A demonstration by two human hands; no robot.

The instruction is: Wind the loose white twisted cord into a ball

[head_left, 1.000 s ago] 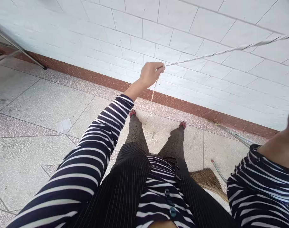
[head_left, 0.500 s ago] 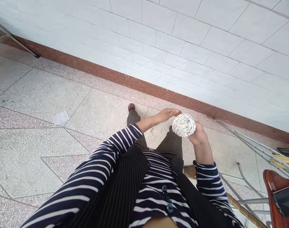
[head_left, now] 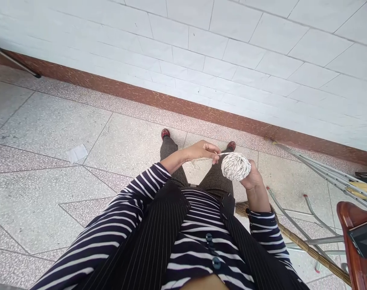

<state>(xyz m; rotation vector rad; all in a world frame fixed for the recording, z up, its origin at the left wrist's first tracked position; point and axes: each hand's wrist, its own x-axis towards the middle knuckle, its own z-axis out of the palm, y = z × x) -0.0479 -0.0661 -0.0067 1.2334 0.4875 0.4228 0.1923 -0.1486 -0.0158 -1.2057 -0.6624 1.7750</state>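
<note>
A white ball of cord (head_left: 236,166), wound or braided with thin dark flecks, is held in front of my legs. My right hand (head_left: 252,177) cups it from the right side, its fingers mostly hidden behind the ball. At the ball's left, my left hand (head_left: 203,150) pinches a thin white strand (head_left: 225,153) that runs taut from the top of the ball. Below the left hand a loose looped end (head_left: 194,165) of the strand hangs down over the floor.
A white tiled wall (head_left: 231,60) with a reddish-brown baseboard (head_left: 159,98) stands ahead. Metal crutches (head_left: 316,167), a broom (head_left: 310,251) and a wooden chair arm (head_left: 351,225) bearing a phone (head_left: 366,238) are at right. A white paper (head_left: 77,154) lies on the floor at left.
My left hand has moved slightly left, away from the ball's edge, and a strand now stretches taut between them. The ball has shifted a little down and right in view.
</note>
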